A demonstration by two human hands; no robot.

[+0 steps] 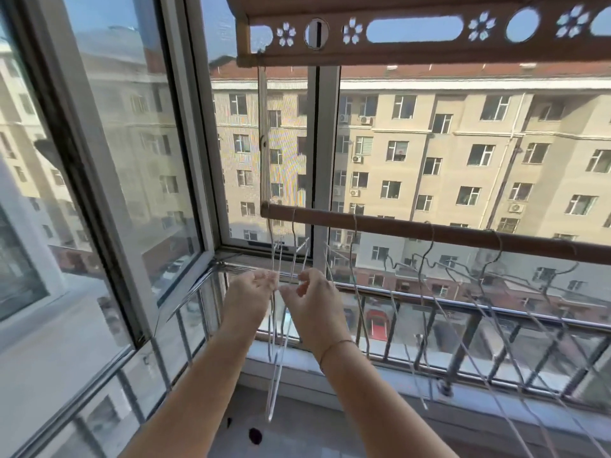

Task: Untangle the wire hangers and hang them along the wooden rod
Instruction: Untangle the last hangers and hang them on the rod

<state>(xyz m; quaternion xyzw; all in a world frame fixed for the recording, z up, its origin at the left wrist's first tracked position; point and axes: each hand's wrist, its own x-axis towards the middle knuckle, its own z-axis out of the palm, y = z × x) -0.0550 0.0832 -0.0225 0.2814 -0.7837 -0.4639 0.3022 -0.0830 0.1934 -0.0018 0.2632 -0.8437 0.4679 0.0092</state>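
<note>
We see two bare hands raised in front of a window, working on a cluster of wire hangers (pixel 281 292) that hangs from the left end of one wooden rod (pixel 429 231). The left hand (pixel 249 292) has its fingers (pixel 269 280) curled and pinching a thin wire of the cluster. The right hand (pixel 312 297), with a thin bracelet (pixel 334 347) on the wrist, has its fingers (pixel 302 277) bent and nipped around a wire just beside the left hand's grip. The two hands are close together, nearly touching.

How many hangers are in the held cluster we cannot tell; the wires overlap, and two hooks seem to go over the rod above it. Long wires from it dangle down between the forearms to a point low in the view.

Farther right along the same rod we count about four more hooks of spaced hangers (pixel 463 292), their frames slanting down to the right; the exact count is unclear where the wires cross.

Above the rod is one carved wooden board (pixel 413 47) with flower cut-outs. Behind everything are the window frame (pixel 325 160), a metal railing (pixel 463 328) and one red car (pixel 377 323) on the street below.
</note>
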